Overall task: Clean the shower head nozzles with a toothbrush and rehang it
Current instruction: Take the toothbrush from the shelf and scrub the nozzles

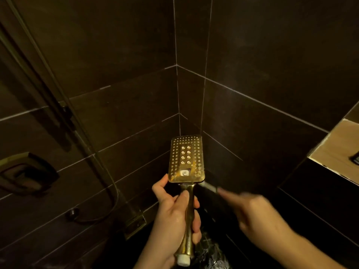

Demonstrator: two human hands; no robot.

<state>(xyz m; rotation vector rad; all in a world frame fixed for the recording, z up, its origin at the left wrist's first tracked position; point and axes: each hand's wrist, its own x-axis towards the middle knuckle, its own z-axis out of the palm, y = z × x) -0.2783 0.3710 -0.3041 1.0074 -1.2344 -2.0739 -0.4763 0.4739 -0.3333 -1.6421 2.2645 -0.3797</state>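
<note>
Dark tiled corner (pixel 194 94) beyond both hands; left hand (pixel 174 216) grips shower head (pixel 186 159) handle, right hand (pixel 258 214), blurred, holds toothbrush (pixel 210 186) beside its lower edge.

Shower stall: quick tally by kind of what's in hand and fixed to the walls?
Shower heads: 1, gold shower head, left hand
Toothbrushes: 1, blurred toothbrush, right hand
Wall fixtures: 1, bracket
Hoses: 1, hose
Total: 4
</note>
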